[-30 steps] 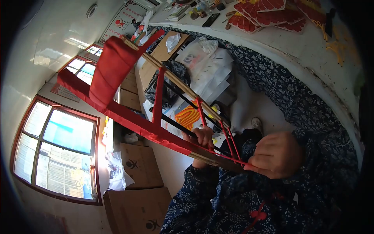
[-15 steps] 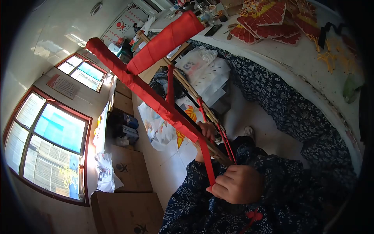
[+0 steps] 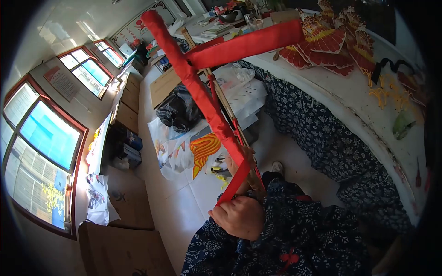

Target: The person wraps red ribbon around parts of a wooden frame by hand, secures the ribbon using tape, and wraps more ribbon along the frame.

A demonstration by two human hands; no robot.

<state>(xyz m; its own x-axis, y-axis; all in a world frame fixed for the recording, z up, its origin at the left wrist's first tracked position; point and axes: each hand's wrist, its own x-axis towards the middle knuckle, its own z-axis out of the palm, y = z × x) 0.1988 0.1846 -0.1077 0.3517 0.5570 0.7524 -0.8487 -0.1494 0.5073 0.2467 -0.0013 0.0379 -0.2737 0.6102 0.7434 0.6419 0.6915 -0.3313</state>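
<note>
A wooden frame of thin sticks (image 3: pixel 227 106) slants up from my body, with red cloth strip wound around its near pole (image 3: pixel 202 103) and around a crosspiece (image 3: pixel 244 47). My left hand (image 3: pixel 247 153), partly hidden behind the pole, is closed around the lower part of the frame. A loose tail of red ribbon (image 3: pixel 235 181) runs down from the wrapped pole to my right hand (image 3: pixel 239 217), whose fingers are closed on its end. Bare wood shows below the wrapping, and thin red strips run along the lower sticks.
To the right, a long counter (image 3: pixel 368 110) with a patterned cloth skirt carries red and yellow fan-shaped pieces (image 3: pixel 322 46). A black plastic bag (image 3: pixel 179 108) and clear wrapping lie beyond the frame. Cardboard boxes (image 3: pixel 122 248) stand along the windowed wall at left.
The frame has swung more upright and to the right in view. My right hand has moved left with the ribbon end, so the ribbon now slants across the pole.
</note>
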